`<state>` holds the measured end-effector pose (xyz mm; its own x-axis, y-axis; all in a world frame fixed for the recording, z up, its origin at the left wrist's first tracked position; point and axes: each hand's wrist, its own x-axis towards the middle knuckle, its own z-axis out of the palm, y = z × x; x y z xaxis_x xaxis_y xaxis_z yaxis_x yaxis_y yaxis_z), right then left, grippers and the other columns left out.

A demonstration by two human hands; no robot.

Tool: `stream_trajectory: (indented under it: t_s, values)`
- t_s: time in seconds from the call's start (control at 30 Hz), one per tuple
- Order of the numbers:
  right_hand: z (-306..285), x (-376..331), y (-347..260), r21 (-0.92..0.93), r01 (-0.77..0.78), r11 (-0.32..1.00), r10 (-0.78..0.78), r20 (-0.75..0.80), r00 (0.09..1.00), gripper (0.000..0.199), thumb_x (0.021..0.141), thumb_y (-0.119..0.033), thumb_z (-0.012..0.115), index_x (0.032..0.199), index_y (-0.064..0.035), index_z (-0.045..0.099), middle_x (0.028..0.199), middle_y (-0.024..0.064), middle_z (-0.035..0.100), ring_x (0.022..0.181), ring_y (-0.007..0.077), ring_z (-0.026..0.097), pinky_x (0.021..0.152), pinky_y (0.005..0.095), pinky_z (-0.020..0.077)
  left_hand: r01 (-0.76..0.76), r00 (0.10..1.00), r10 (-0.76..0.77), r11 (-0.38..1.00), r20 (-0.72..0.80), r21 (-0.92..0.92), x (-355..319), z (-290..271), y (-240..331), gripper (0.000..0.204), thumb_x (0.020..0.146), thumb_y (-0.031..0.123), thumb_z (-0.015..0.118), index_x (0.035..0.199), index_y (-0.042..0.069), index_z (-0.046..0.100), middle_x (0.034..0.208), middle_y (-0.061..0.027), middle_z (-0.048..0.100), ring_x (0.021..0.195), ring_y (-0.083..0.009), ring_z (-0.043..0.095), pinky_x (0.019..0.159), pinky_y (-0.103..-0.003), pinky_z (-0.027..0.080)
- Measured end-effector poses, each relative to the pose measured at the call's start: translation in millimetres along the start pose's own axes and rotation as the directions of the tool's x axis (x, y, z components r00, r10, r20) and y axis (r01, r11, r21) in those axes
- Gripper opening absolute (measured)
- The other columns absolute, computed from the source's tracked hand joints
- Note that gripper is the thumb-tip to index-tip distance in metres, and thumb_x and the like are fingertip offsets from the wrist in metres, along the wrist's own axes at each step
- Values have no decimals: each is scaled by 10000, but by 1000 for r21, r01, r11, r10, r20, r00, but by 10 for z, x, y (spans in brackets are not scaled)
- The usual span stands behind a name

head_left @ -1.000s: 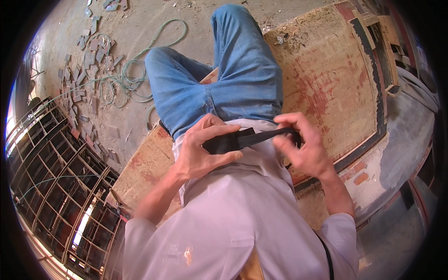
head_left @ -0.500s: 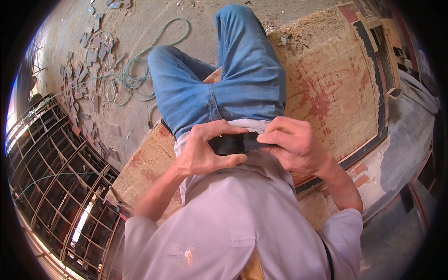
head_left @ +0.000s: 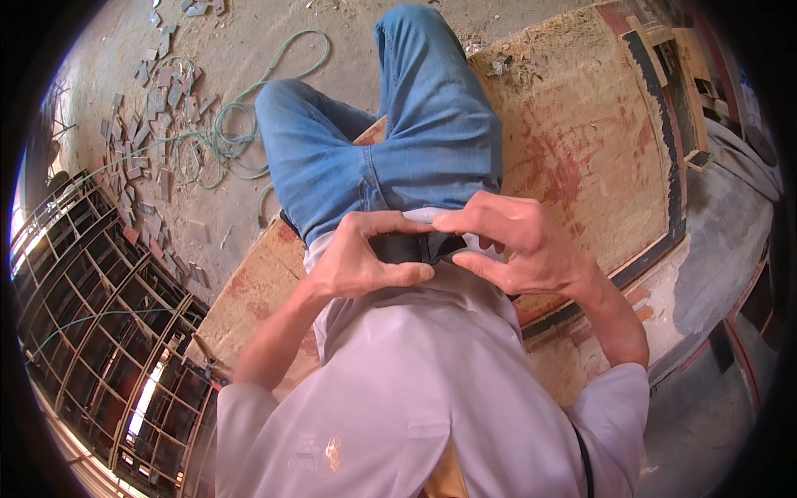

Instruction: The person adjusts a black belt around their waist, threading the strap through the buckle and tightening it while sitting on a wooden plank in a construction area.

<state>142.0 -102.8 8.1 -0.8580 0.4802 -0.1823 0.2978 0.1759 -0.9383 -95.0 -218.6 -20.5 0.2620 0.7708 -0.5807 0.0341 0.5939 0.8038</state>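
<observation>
Curving, the hands point(head_left: 353, 256) point(head_left: 531, 245) frame a flat black band point(head_left: 400, 247): left grasping, right's grip unclear.

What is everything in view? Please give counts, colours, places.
Band: 1, black, centre
Floor: 1, grey, upper left
Rope: 1 tangle, green, on floor
Pieces: many, grey and brown, on floor
Grid: 1, brown, lower left
Jeans: 1 pair, blue, upper centre
Board: 1, tan stained red, beneath jeans
Bricks: few, orange, right
Clutter: uncountable, mixed colours, right
Shirt: 1, pale lilac, lower centre
Cord: 1, black, lower right
Left hand: 1, bare, around band
Right hand: 1, bare, at band's right end
</observation>
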Motion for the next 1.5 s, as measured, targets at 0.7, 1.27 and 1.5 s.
stream_trajectory:
  t_s: [0.7, 1.27, 1.5]
  values:
    - [-362, 129, 381, 498, -675, 544, 421, 533, 734, 175, 1015, -68, 628, 1098, 70, 697, 964, 168, 774, 771, 177, 763, 687, 290, 632, 207, 952, -205, 978, 225, 15, 119, -459, -8, 493, 717, 298, 880, 1082, -25, 804, 987, -90, 782, 949, -143, 691, 908, -288, 522]
    - [-268, 136, 247, 613, -642, 460, 401, 502, 766, 216, 955, -32, 704, 1143, 74, 708, 923, 161, 778, 756, 145, 742, 685, 274, 611, 0, 949, -13, 999, 314, 40, 459, -977, 203, 486, 684, 325, 791, 1018, -27, 794, 930, -60, 751, 879, -132, 653, 810, -266, 502]
    - [-1, 161, 51, 232, -370, 900, 385, -21, 923, 211, 924, -132, 767, 829, 21, 657, 718, 101, 709, 636, 118, 628, 584, 299, 504, 7, 922, -69, 987, 382, 161, 370, -934, 447, 452, 677, 282, 849, 1020, -10, 807, 936, -74, 762, 860, -156, 686, 799, -276, 529]
